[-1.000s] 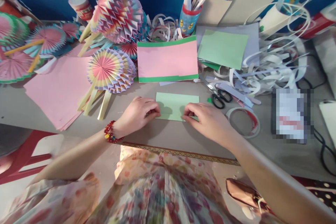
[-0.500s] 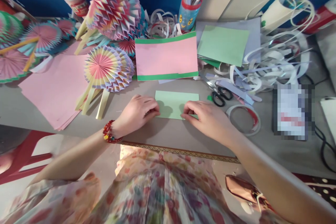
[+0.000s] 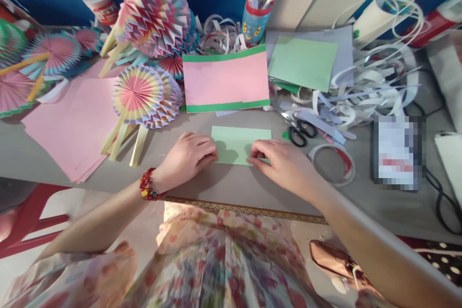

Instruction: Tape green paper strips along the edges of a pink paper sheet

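Observation:
A small light green paper sheet (image 3: pixel 240 142) lies flat near the front edge of the grey table (image 3: pixel 231 185). My left hand (image 3: pixel 189 156), with a red bead bracelet on the wrist, has its fingers curled and pinches the sheet's left near edge. My right hand (image 3: pixel 285 163) pinches the near edge on the right side. Both hands rest on the table, pressing the paper's front edge down.
Behind the sheet lies a pink paper on green (image 3: pixel 225 82) and another green sheet (image 3: pixel 303 62). Black-handled scissors (image 3: pixel 301 132) and a tape ring (image 3: pixel 334 163) are to the right. Folded paper fans (image 3: pixel 144 96), pink sheets (image 3: pixel 72 125), a pen cup (image 3: pixel 254 21) and paper strips (image 3: pixel 371 91) crowd the back.
The view has shifted slightly; my hands stay on the green sheet's near edge with almost no movement.

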Action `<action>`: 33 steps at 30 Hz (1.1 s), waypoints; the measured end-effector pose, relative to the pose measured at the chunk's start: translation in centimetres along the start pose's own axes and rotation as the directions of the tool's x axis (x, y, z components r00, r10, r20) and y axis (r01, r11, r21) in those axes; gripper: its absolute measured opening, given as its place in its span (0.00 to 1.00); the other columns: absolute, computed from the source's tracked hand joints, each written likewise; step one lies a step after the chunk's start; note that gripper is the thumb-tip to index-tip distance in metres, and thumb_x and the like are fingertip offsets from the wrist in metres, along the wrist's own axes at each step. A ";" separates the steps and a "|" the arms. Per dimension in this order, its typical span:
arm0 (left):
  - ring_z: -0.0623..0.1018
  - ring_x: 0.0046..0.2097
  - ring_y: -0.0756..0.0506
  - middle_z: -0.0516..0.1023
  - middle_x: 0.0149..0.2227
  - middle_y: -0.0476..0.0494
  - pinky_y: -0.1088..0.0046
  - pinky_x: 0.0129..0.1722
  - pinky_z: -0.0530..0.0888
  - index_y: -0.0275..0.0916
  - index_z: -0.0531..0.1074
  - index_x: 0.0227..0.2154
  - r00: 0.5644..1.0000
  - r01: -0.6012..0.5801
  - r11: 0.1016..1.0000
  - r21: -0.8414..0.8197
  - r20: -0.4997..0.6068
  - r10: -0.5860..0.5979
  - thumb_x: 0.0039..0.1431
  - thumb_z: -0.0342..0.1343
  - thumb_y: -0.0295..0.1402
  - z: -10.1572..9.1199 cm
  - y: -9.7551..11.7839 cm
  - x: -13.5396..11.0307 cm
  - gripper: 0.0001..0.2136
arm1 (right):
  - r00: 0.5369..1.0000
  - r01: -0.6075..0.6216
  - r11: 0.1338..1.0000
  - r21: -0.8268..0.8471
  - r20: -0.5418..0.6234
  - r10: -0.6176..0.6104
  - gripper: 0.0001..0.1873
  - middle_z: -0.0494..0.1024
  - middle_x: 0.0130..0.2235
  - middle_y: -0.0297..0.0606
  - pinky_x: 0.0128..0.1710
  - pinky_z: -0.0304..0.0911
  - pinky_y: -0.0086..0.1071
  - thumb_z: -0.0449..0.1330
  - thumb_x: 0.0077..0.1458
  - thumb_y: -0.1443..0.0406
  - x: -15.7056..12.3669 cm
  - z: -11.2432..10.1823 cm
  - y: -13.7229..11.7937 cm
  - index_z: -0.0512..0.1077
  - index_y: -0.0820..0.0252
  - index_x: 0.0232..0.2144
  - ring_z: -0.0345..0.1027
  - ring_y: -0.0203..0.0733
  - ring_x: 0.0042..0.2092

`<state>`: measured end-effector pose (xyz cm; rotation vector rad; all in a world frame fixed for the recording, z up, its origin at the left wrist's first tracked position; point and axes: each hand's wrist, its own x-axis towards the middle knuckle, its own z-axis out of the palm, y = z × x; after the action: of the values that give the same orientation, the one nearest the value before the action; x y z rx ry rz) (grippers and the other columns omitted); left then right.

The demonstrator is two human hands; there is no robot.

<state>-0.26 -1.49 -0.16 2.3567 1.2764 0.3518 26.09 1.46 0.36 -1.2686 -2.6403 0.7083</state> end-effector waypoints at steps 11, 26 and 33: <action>0.74 0.39 0.45 0.76 0.34 0.46 0.67 0.42 0.63 0.40 0.71 0.32 1.000 -0.014 1.000 0.025 0.004 0.014 0.70 0.47 0.35 0.1 -0.1 -0.1 0.12 | 0.997 -0.071 0.997 0.037 0.036 0.070 0.04 0.76 0.31 0.32 0.29 0.53 0.30 0.58 0.59 0.66 -1.1 -1.6 0.7 0.69 0.54 0.30 0.68 0.39 0.34; 0.74 0.38 0.44 0.76 0.33 0.47 0.67 0.42 0.63 0.40 0.70 0.32 1.000 -0.012 1.000 0.017 -0.006 0.012 0.69 0.48 0.34 0.2 -0.2 0.1 0.10 | 0.998 -0.037 0.992 0.124 0.051 0.031 0.05 0.74 0.30 0.31 0.33 0.54 0.29 0.59 0.59 0.67 -1.5 -1.5 1.4 0.68 0.55 0.30 0.66 0.38 0.34; 0.74 0.37 0.45 0.75 0.33 0.48 0.68 0.41 0.63 0.40 0.70 0.31 1.000 -0.009 1.000 0.017 -0.018 0.010 0.68 0.49 0.34 0.2 -0.1 0.0 0.10 | 0.998 -0.038 0.987 0.154 0.048 0.031 0.05 0.73 0.30 0.31 0.33 0.54 0.28 0.59 0.60 0.67 -1.7 -1.4 1.6 0.69 0.55 0.30 0.66 0.37 0.34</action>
<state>-0.23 -1.46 -0.33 2.3797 1.2819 0.3681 28.72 1.54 1.00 -1.2720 -2.5457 0.9387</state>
